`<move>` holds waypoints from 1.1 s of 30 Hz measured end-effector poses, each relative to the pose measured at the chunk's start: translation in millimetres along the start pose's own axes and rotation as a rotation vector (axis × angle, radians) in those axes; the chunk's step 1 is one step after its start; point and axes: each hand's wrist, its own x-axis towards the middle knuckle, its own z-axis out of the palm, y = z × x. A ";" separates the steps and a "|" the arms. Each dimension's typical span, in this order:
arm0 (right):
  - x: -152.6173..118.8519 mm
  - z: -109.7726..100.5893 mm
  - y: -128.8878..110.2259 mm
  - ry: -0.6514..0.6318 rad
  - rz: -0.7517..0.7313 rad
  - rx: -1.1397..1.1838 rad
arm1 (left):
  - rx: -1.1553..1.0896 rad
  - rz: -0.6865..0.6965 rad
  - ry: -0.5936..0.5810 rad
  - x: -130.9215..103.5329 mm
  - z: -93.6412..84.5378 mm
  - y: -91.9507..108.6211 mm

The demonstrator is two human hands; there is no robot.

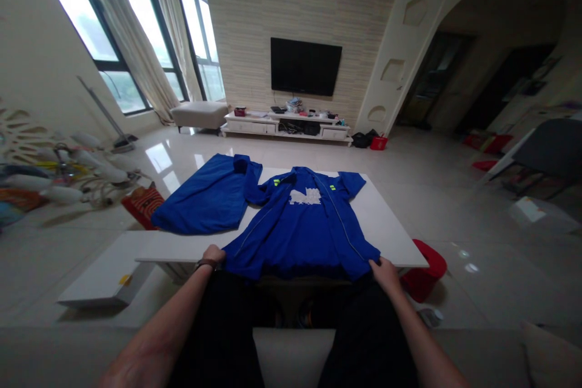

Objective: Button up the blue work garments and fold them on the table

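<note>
A blue short-sleeved jacket (pixel 300 230) lies spread open on the white table (pixel 391 224), collar toward the far side, with pale print and small yellow-green patches. Its bottom edge hangs a little over the near side of the table. My left hand (pixel 213 254), with a watch on the wrist, is closed on the lower left corner of the jacket. At the lower right corner, my right hand (pixel 383 270) pinches the hem. Another blue garment (pixel 204 194) lies folded to the left, touching the jacket's left sleeve.
Red stools (pixel 425 270) (pixel 143 206) stand at the table's right and left sides. A white box (pixel 102 279) is at the near left. My legs are below the near edge. Beyond are a low TV cabinet (pixel 254 126) and a bench (pixel 200 115).
</note>
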 end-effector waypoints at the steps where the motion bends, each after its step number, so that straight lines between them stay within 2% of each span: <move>1: 1.1 0.0 -0.8 -0.001 -0.005 -0.003 | -0.031 0.032 -0.004 -0.5 -2.1 5.5; 4: 0.6 1.9 -9.5 0.005 -0.026 -0.018 | -0.111 0.146 -0.025 -11.8 2.1 36.8; 5: -2.2 3.6 -15.6 0.019 -0.068 -0.032 | -0.141 0.205 -0.043 -21.1 7.7 50.6; 7: -13.7 8.4 -33.9 0.042 -0.258 -0.084 | -0.206 0.383 -0.108 -47.6 23.2 78.7; 8: -22.1 11.1 -45.7 0.033 -0.396 -0.120 | -0.250 0.561 -0.200 -62.9 31.9 91.5; 9: -31.5 13.7 -58.6 -0.012 -0.552 -0.162 | -0.265 0.713 -0.351 -77.6 40.3 102.7; 10: -41.1 15.6 -72.0 -0.095 -0.704 -0.199 | -0.252 0.829 -0.557 -90.1 47.9 111.8; 11: -49.6 16.6 -85.0 -0.214 -0.837 -0.230 | -0.239 0.897 -0.753 -98.9 54.2 118.6; 12: -55.9 16.6 -96.8 -0.344 -0.942 -0.253 | -0.236 0.909 -0.887 -103.3 59.2 123.1; 13: -59.0 15.9 -106.7 -0.438 -0.999 -0.260 | -0.247 0.884 -0.931 -102.9 63.2 125.2; 14: -58.4 14.8 -114.2 -0.494 -1.006 -0.258 | -0.268 0.837 -0.875 -98.2 66.4 125.1; 15: -53.8 14.1 -119.0 -0.506 -0.958 -0.254 | -0.274 0.785 -0.745 -90.2 69.5 122.9; 17: -35.1 17.0 -120.4 -0.472 -0.745 -0.272 | -0.160 0.673 -0.471 -69.0 77.1 113.6; 18: -22.8 21.8 -117.9 -0.474 -0.619 -0.302 | -0.049 0.613 -0.400 -58.3 82.2 107.3; 19: -10.0 29.0 -114.0 -0.501 -0.504 -0.342 | 0.070 0.555 -0.383 -48.4 88.4 100.7; 21: 13.8 49.3 -104.7 -0.588 -0.347 -0.417 | 0.254 0.466 -0.431 -31.8 102.7 89.1; 24: 42.5 83.0 -95.9 -0.634 -0.283 -0.453 | 0.330 0.441 -0.467 -8.3 122.4 83.1; 27: 71.0 104.8 -99.9 -0.616 -0.291 -0.436 | 0.343 0.429 -0.459 24.7 133.3 94.0; 33: 138.8 123.3 -130.2 -0.568 -0.335 -0.413 | 0.370 0.424 -0.476 99.5 143.2 131.9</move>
